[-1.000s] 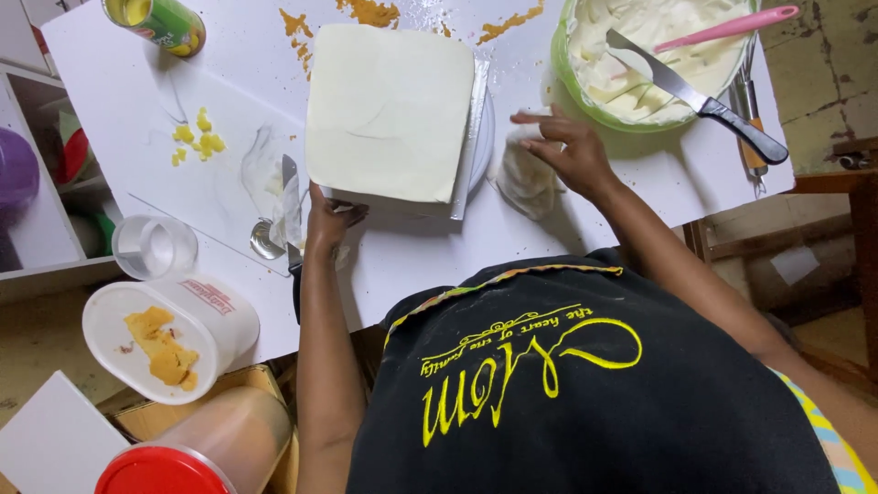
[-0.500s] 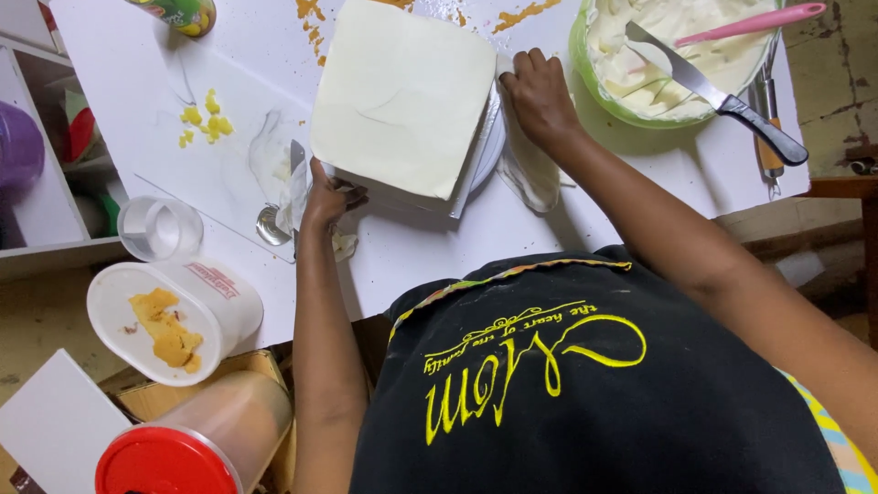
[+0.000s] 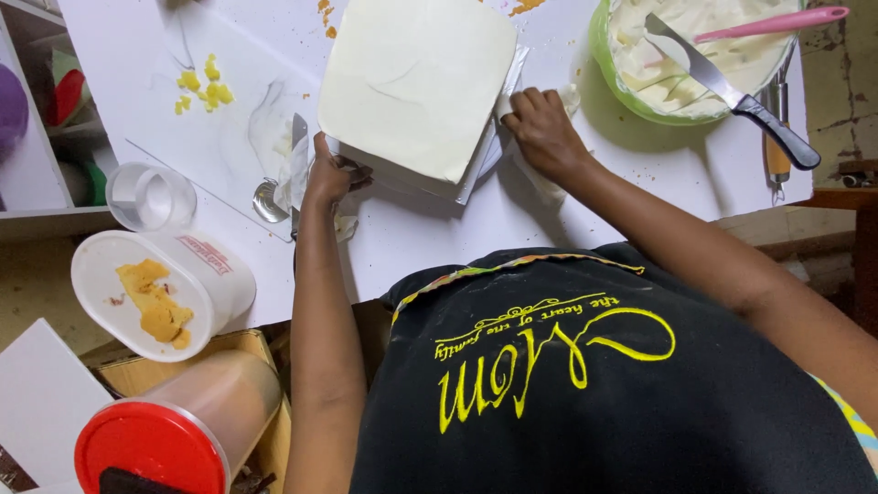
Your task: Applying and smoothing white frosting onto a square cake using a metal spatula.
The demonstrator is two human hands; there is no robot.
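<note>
The left hand (image 3: 327,176) grips the near left corner of the cake (image 3: 416,82), fingers curled against its side. The right hand (image 3: 541,128) is closed on a white cloth (image 3: 540,183) at the cake's right edge, by the board (image 3: 501,119). The cake (square, white-iced) sits mid-table.

Since a second ago, the right hand has moved from the table up to the cake's edge; the left has stayed put.

The white table (image 3: 439,220) carries a green bowl (image 3: 608,69) of icing with a knife (image 3: 732,91) across it, right. A tub (image 3: 155,293) and red-lidded jar (image 3: 174,430) stand lower left.
</note>
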